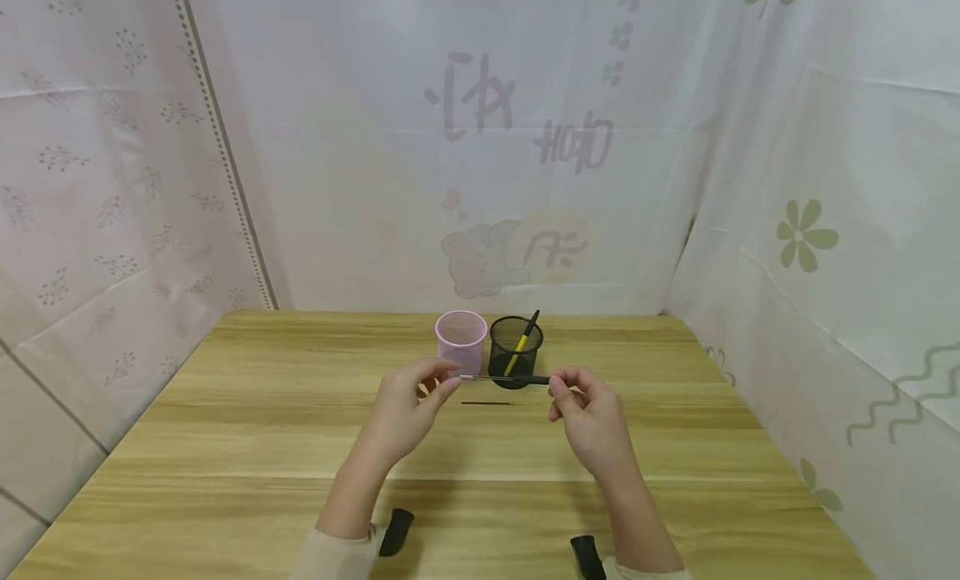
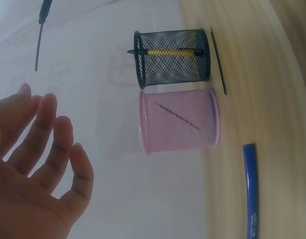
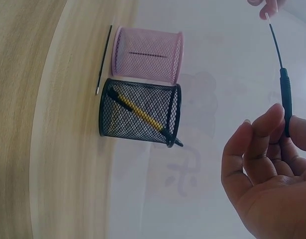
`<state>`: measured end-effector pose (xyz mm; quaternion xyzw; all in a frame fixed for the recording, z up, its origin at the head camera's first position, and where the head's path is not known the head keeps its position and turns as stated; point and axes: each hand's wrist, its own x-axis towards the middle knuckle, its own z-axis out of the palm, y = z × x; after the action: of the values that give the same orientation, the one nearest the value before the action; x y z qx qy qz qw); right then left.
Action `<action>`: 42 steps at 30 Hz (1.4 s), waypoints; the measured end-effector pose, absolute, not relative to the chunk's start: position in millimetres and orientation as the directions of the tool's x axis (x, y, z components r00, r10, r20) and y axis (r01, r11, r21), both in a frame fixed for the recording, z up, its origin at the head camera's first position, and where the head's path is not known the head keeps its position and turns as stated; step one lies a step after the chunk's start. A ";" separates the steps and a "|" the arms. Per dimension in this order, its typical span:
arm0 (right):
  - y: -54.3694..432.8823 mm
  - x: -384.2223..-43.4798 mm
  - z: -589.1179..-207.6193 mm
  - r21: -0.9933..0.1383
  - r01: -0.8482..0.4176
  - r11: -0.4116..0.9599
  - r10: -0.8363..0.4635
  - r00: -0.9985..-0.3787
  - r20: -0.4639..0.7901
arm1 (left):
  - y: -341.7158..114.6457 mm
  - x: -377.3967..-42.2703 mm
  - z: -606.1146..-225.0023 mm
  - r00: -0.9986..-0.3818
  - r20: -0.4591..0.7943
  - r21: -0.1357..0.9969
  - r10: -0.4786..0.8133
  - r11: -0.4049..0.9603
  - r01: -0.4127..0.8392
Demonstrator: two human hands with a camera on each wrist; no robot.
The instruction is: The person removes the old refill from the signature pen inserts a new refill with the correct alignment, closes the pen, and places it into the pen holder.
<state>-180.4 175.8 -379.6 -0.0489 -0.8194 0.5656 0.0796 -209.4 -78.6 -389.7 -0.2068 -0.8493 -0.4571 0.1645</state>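
Observation:
In the head view my left hand (image 1: 408, 409) and right hand (image 1: 592, 417) are raised above the table, a thin pen refill (image 1: 491, 377) stretched between them. My left thumb and forefinger pinch its clear, whitish end. From the other end, the refill's dark shaft (image 3: 276, 45) runs into a black ridged pen grip (image 3: 286, 92). My right hand pinches that grip between thumb and fingers. Behind the hands stand a pink mesh cup (image 1: 461, 330) and a black mesh cup (image 1: 516, 322). A yellow-and-black pen (image 1: 521, 344) leans inside the black one.
A thin black stick like a refill (image 1: 485, 403) lies on the wooden table (image 1: 300, 447) before the cups. Another dark stick (image 2: 178, 116) shows through the pink cup's mesh. The left wrist view also holds a blue tube (image 2: 251, 191) on the table. Patterned cloth (image 1: 360, 188) hangs around.

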 end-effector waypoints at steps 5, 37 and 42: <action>175.6 -181.4 -379.7 -0.933 -0.012 0.360 0.166 -0.983 0.077 | -78.0 -208.7 -388.5 -0.859 0.472 0.705 0.197 0.501 0.502; 166.3 -181.7 -376.3 -0.931 -0.076 0.357 0.135 -0.982 0.132 | -68.6 -207.2 -382.5 -0.860 0.471 0.694 0.199 0.518 0.500; 166.2 -180.9 -376.3 -0.931 -0.078 0.356 0.131 -0.982 0.132 | -68.0 -206.7 -383.2 -0.857 0.476 0.693 0.196 0.516 0.503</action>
<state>-180.9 166.2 -376.3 -0.0164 -0.8181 0.5674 0.0922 -206.7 -68.0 -383.2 -0.2049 -0.8536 -0.4471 0.1718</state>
